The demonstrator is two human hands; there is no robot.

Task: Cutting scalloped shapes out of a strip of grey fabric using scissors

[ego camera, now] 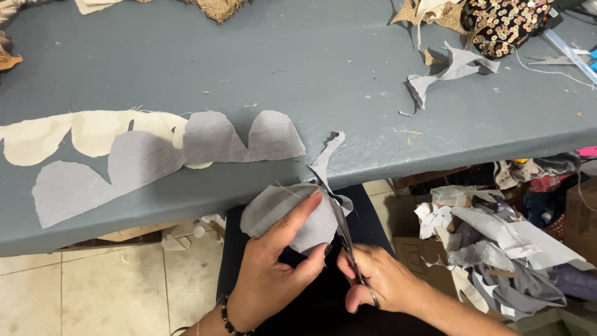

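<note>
Left hand (273,274) and right hand (373,283) sit side by side below the table edge (186,205), fabric piece (280,211) above the left, scissors (342,233) between them. Cut shapes (168,152) lie in a row on the table's left. Scrap (448,71) far right, sequined fabric (504,22) behind it. Scrap pile (497,249) on the floor, right.

One package noted: a brown cardboard box (415,250) on the floor below the table edge, right of centre, open at the top, partly covered by white and grey fabric scraps. A second brown cardboard box (581,214) stands at the far right edge, only one side showing. No labels, signs or screens seen
</note>
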